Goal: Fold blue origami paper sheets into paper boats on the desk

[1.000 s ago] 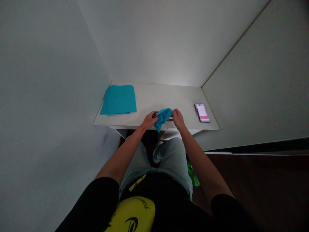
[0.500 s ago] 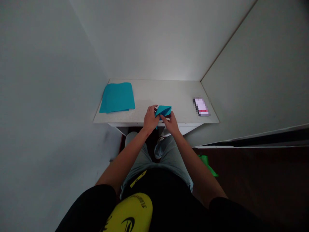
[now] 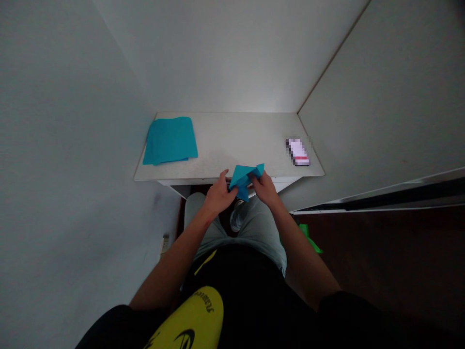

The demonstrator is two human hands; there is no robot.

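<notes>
A folded piece of blue paper (image 3: 242, 175) is held between my two hands, just off the front edge of the white table (image 3: 232, 140). Its upper part is a wide pointed shape, and a narrower flap hangs below. My left hand (image 3: 219, 194) pinches the left corner with the thumb in front, while its index finger sticks up apart from the paper. On the other side, my right hand (image 3: 265, 188) grips the right end, thumb toward the middle folds. Some of the right fingers are hidden behind the paper.
Several flat blue sheets (image 3: 170, 139) lie stacked at the table's left end. A phone (image 3: 298, 152), blurred by pixels, lies at the right end. Walls close in the back and both sides. Something bright green (image 3: 309, 237) is on the dark floor at right.
The folded paper has come toward me and spread wider, with a flap now hanging lower. My hands have moved farther apart, and the left index finger has lifted off. The view has shifted slightly.
</notes>
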